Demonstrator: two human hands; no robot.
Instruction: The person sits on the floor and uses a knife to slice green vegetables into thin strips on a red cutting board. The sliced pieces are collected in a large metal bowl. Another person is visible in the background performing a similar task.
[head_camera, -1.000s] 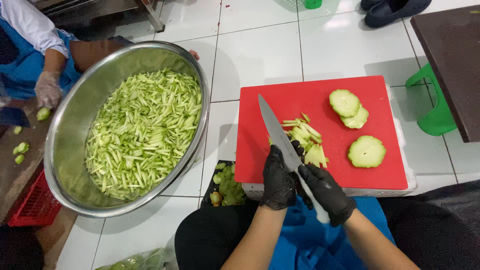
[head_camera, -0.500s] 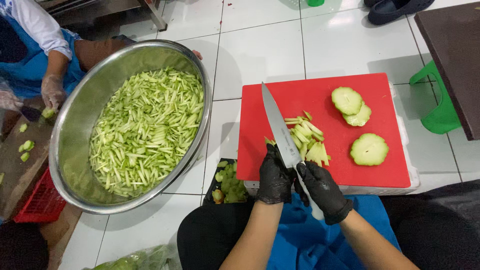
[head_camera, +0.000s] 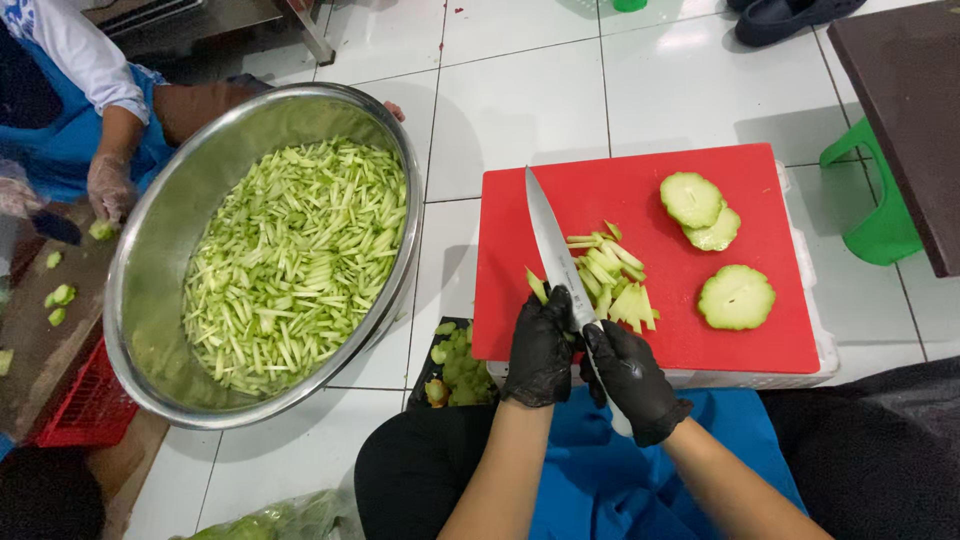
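Note:
My right hand (head_camera: 632, 378), in a black glove, grips the handle of a large chef's knife (head_camera: 550, 245) whose blade lies flat over the red cutting board (head_camera: 720, 335), tip pointing away. My left hand (head_camera: 540, 345), also black-gloved, rests at the board's near edge beside the blade, fingers curled next to a green strip. A small pile of cut green strips (head_camera: 608, 275) lies just right of the blade. Three round pale green slices (head_camera: 736, 296) sit further right on the board.
A big steel bowl (head_camera: 150, 240) full of green strips stands on the white tiled floor at left. Another person's gloved hand (head_camera: 108, 188) works beyond it. A red crate (head_camera: 85, 405), a green stool (head_camera: 880, 220), a dark table (head_camera: 915, 110) and a container of green scraps (head_camera: 455, 365) surround me.
The knife and both hands have shifted slightly left along the board's near edge. The strip pile and round slices stay where they were.

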